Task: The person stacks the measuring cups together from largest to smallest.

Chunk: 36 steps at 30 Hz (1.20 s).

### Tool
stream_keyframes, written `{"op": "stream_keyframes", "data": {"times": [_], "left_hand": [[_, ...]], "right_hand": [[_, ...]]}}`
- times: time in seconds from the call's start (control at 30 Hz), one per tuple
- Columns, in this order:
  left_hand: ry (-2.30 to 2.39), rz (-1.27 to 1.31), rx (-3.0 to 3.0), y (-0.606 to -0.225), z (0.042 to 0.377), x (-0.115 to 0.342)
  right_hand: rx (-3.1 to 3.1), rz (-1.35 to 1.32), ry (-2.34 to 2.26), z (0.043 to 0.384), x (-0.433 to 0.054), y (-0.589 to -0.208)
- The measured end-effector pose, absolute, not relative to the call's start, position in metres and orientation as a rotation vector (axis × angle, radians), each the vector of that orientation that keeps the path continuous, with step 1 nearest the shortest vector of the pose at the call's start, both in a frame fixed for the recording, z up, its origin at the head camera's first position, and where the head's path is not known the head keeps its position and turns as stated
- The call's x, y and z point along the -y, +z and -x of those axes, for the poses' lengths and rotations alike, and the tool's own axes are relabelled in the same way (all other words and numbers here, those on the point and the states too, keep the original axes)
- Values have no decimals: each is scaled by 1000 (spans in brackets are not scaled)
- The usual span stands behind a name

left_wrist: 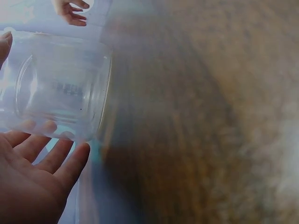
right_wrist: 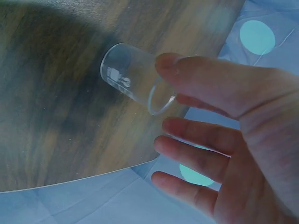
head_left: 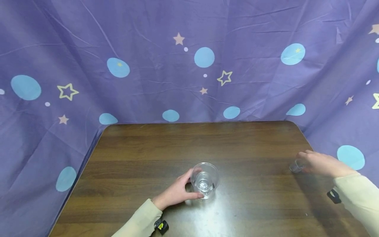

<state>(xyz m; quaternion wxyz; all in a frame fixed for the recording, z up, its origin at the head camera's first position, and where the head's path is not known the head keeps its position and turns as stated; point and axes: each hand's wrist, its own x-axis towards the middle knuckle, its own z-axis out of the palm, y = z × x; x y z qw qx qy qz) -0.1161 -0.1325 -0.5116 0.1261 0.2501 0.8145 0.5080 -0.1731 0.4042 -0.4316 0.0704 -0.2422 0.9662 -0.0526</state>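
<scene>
A large clear beaker [head_left: 217, 179] stands at the front middle of the wooden table, with a smaller clear vessel [head_left: 204, 181] nested inside. My left hand [head_left: 177, 191] holds the large beaker from its left side, thumb near me and fingers on the far side. In the left wrist view, the fingers [left_wrist: 70, 163] lie along its wall. At the table's right side, my right hand [head_left: 322, 164] pinches the rim of a small clear beaker [right_wrist: 124, 74] between thumb and index finger. White print shows on that beaker's wall; the other fingers are spread away from it.
The brown wooden table [head_left: 142, 148] has rounded far corners. A purple curtain [head_left: 154, 75] with stars and blue dots hangs behind it and along both sides. Near my right hand lies the table's right edge.
</scene>
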Motion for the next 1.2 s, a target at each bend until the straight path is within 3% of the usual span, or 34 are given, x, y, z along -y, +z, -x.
{"op": "stream_keyframes", "data": {"times": [1.2], "left_hand": [[1464,-751,-2342,-508,119,134]], "right_hand": [[-2953,776,-157,170,-407,-444]]}}
